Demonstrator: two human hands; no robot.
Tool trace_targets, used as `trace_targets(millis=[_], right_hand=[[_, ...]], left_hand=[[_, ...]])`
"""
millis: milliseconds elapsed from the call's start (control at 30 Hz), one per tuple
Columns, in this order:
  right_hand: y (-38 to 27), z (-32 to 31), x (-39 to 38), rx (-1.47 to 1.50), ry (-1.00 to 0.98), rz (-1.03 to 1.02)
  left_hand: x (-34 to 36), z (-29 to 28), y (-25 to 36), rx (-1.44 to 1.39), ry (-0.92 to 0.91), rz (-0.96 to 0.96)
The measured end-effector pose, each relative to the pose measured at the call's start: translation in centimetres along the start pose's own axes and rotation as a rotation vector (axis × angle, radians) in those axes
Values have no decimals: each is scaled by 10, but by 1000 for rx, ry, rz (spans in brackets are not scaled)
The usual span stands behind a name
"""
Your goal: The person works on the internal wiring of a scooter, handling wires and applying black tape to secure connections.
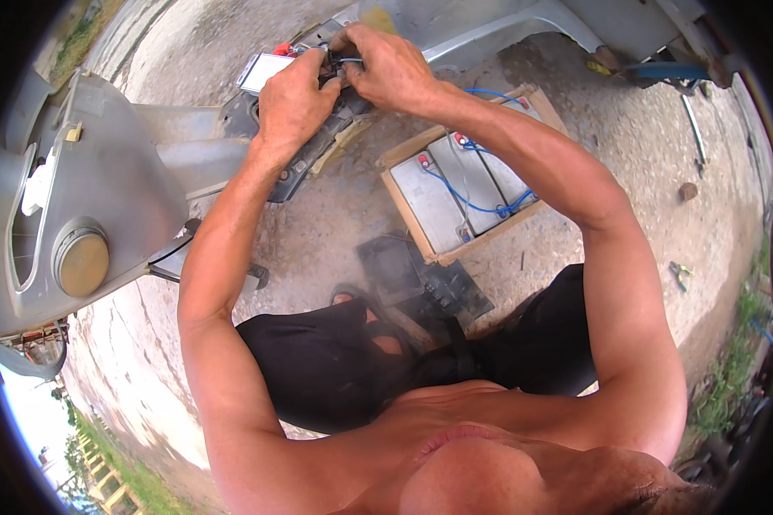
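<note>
Both my hands work close together at the top of the view, over the dark frame (296, 176) of a grey vehicle. My left hand (294, 101) has its thumb and fingers drawn in at a cluster of dark wiring; what they hold is hidden. My right hand (388, 70) pinches a short blue wire (349, 60) from the other side, its fingers bent. Beside my left fingers lie a white flat box (264, 73) and a red connector (282, 50).
Below my right forearm, a cardboard box (405, 215) holds several grey batteries (428, 199) joined by blue wires (459, 196). Near my feet lies a black plastic piece (392, 268). Grey bodywork (124, 142) stands left. Pliers (680, 275) and a stone (687, 191) lie right.
</note>
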State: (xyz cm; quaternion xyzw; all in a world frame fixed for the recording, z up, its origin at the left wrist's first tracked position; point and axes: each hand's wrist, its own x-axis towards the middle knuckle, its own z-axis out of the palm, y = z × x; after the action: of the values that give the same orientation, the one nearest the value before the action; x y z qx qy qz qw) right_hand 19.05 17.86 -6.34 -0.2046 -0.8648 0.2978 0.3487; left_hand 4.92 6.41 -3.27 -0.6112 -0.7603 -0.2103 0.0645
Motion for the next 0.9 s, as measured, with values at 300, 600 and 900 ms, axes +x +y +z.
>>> trace_targets(millis=[300, 600, 900], right_hand=[[11, 6, 1, 74, 66, -251], [13, 6, 6, 57, 187, -226], [16, 13, 9, 88, 60, -58]], left_hand=[[23, -19, -33, -309, 57, 203], [25, -24, -42, -177, -56, 147], [18, -39, -31, -134, 39, 141]])
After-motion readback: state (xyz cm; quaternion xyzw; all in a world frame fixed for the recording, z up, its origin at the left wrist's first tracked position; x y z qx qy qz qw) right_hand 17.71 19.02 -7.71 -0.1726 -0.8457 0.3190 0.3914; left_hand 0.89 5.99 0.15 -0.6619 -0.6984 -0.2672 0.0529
